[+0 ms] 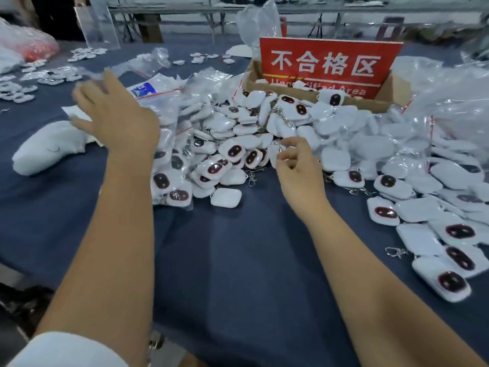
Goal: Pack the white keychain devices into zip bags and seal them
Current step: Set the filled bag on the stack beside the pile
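A big heap of white keychain devices (238, 128), some showing dark oval faces, lies mid-table on the blue cloth (238, 247). More devices (423, 234) spread along the right side. Clear zip bags (169, 123) with red seal strips, filled with devices, are stacked at the heap's left edge. My right hand (299, 168) is at the heap's front, its fingertips pinched on one white keychain device (274, 154) by its metal ring. My left hand (116, 115) hovers left of the bag stack, blurred, fingers spread, with nothing clearly in it.
A cardboard box (394, 94) with a red sign (328, 64) stands behind the heap. A large crumpled clear bag (449, 102) covers devices at the right. A white cloth bundle (50, 149) lies at the left, with loose bags and devices (53, 75) beyond it.
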`<control>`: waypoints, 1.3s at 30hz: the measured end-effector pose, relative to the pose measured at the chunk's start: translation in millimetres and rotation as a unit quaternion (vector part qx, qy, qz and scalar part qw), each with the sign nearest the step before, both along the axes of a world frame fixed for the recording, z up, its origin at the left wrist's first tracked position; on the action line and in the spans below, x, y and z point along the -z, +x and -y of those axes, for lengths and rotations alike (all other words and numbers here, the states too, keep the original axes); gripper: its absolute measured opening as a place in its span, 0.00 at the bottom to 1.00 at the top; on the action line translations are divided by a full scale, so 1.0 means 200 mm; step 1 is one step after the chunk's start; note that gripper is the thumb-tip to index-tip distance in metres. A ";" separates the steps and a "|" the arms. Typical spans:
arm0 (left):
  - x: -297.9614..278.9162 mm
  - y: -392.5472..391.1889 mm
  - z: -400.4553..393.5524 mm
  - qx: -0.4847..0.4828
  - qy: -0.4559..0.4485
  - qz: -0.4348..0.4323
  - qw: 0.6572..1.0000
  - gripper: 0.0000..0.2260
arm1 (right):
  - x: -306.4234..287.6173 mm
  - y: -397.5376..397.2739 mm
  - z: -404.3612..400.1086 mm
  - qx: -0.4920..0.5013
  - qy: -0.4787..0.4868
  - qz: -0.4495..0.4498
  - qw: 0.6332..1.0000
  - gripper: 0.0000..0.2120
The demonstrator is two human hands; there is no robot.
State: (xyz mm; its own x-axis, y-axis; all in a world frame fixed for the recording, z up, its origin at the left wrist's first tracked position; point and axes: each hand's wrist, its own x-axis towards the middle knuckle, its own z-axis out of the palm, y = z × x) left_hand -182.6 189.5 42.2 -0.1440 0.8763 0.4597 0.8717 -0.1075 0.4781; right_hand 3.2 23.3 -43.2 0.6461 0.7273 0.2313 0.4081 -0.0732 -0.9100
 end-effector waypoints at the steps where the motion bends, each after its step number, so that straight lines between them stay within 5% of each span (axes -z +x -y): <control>1: 0.00 0.04 0.04 0.013 0.054 0.007 0.998 0.28 | 0.00 0.00 0.01 -0.013 -0.009 0.036 0.999 0.16; 5: 0.07 0.32 0.25 0.246 0.158 0.024 0.956 0.18 | -0.02 0.06 0.07 0.014 -0.100 0.303 0.948 0.16; 8: 0.20 0.58 0.41 0.418 0.064 0.029 0.906 0.15 | -0.03 0.15 0.14 0.103 -0.174 0.370 0.907 0.18; 12: 0.41 0.83 0.58 0.437 -0.044 -0.015 0.898 0.23 | -0.04 0.23 0.23 0.188 -0.199 0.330 0.903 0.22; 16: 0.47 0.87 0.57 0.426 -0.048 -0.026 0.903 0.24 | -0.10 0.29 0.27 0.296 -0.179 0.312 0.885 0.26; 20: 0.46 0.85 0.56 0.434 -0.033 -0.013 0.900 0.24 | -0.10 0.39 0.30 0.342 -0.240 0.174 0.892 0.28; 24: 0.44 0.83 0.58 0.430 0.046 0.026 0.901 0.22 | -0.10 0.45 0.34 0.396 -0.059 0.066 0.914 0.27; 27: 0.41 0.81 0.61 0.486 0.046 0.121 0.864 0.13 | -0.13 0.41 0.34 0.367 0.156 0.005 0.917 0.22; 29: 0.37 0.79 0.66 0.525 -0.052 0.254 0.811 0.09 | -0.15 0.35 0.31 0.340 0.222 0.076 0.910 0.18; 31: 0.34 0.79 0.69 0.542 -0.151 0.352 0.748 0.09 | -0.15 0.25 0.27 0.272 0.218 0.173 0.921 0.15; 35: 0.34 0.78 0.69 0.569 -0.213 0.464 0.644 0.10 | -0.07 0.10 0.18 0.115 0.075 0.283 0.949 0.13; 37: 0.35 0.76 0.67 0.555 -0.233 0.467 0.648 0.12 | -0.05 0.10 0.17 0.099 0.042 0.271 0.957 0.15; 39: 0.35 0.76 0.66 0.539 -0.225 0.429 0.689 0.12 | -0.04 0.11 0.18 0.101 0.025 0.226 0.969 0.18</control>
State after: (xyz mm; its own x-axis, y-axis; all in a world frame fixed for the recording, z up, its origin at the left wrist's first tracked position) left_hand -29.8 56.9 -28.7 0.6532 0.7120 0.2576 -0.2231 -0.1442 0.9641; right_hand 25.9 -12.2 -34.6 0.5988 0.5770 0.5554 0.7471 -0.1527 -0.6469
